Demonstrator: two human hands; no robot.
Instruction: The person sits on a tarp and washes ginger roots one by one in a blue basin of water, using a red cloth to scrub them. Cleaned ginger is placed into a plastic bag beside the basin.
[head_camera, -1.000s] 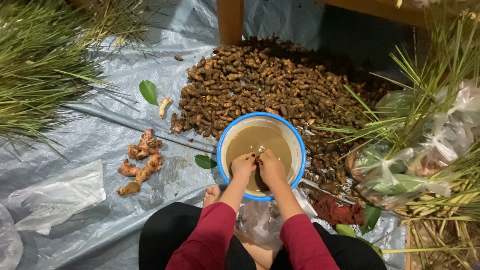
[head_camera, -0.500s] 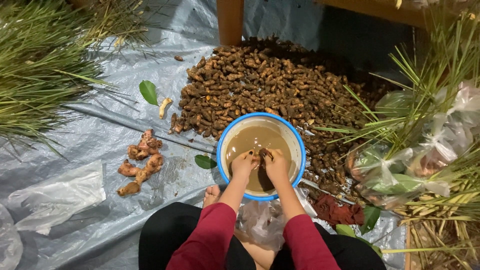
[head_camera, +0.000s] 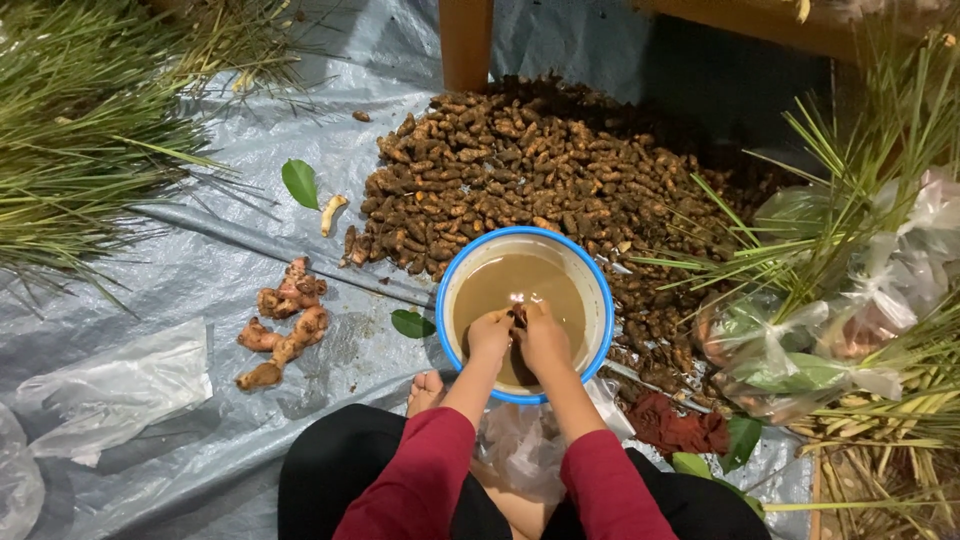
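Barely shifted since before, our left hand (head_camera: 489, 335) and right hand (head_camera: 545, 340) pinch one dark root (head_camera: 518, 317) together over the bowl (head_camera: 598, 290), rubbing dirt into its muddy water (head_camera: 510, 280).

Small dark root (head_camera: 518, 316) held over blue-rimmed bowl (head_camera: 600, 290).

L hand (head_camera: 489, 335) & R hand (head_camera: 545, 338) side by side, fingers curled, knuckles up.
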